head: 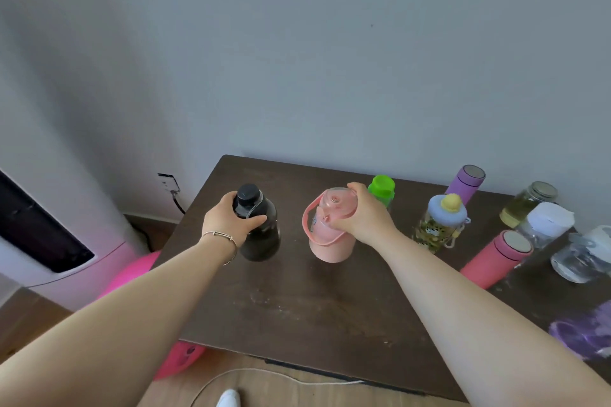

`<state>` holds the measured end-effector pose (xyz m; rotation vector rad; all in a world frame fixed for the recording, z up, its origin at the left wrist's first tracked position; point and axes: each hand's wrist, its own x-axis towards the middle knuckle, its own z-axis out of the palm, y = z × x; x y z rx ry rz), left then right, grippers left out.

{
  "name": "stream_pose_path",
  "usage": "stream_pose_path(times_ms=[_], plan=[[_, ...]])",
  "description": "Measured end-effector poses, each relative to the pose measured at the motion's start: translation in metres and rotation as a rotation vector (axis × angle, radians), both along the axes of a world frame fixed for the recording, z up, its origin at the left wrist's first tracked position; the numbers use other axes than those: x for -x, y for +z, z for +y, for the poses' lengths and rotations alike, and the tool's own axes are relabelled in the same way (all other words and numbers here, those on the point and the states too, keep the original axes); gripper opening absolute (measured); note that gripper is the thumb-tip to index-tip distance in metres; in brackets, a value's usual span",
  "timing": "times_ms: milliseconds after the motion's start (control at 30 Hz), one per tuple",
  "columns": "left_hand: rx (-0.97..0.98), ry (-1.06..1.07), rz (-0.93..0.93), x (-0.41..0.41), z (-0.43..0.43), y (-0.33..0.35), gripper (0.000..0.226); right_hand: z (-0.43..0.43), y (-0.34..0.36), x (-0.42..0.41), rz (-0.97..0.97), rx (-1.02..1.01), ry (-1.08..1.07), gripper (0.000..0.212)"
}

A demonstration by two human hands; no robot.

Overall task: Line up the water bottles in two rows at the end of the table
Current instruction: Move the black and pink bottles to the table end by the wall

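My left hand (231, 220) grips the neck of a black bottle (263, 238) standing near the left end of the dark wooden table (297, 314). My right hand (362, 216) holds the lid of a pink bottle with a carry loop (325, 238), upright to the right of the black one. Behind my right hand a green-capped bottle (382, 189) is partly hidden. Further right stand a patterned bottle with a blue and yellow lid (441, 225), a purple flask (466, 183) and a pink flask (497, 258).
At the right edge stand a glass jar with yellowish liquid (525, 203), a white-topped clear bottle (545, 225), a clear bottle (582, 256) and a blurred purple bottle (588, 330). A wall runs behind the table. A pink object (178, 360) and a white appliance (49, 241) sit left.
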<state>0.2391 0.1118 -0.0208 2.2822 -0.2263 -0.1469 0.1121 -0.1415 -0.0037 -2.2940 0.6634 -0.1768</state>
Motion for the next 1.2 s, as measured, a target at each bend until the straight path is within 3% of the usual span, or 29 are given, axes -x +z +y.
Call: stream_pose_path(times_ms=[200,500,900,1200], plan=[[-0.026,-0.125,0.016,-0.091,0.036,-0.003,0.067,0.051,0.0,-0.064,0.025,0.0,-0.125,0.115],[-0.03,-0.236,0.021,-0.184,0.044,-0.01,0.064,0.082,-0.011,-0.119,0.075,0.004,-0.261,0.105],[0.0,-0.19,0.05,-0.25,0.01,-0.029,0.055,0.046,-0.028,-0.205,0.078,-0.006,-0.234,0.1],[-0.035,-0.183,0.022,-0.322,-0.034,-0.039,0.062,0.014,-0.048,-0.302,0.028,-0.006,-0.183,0.098]])
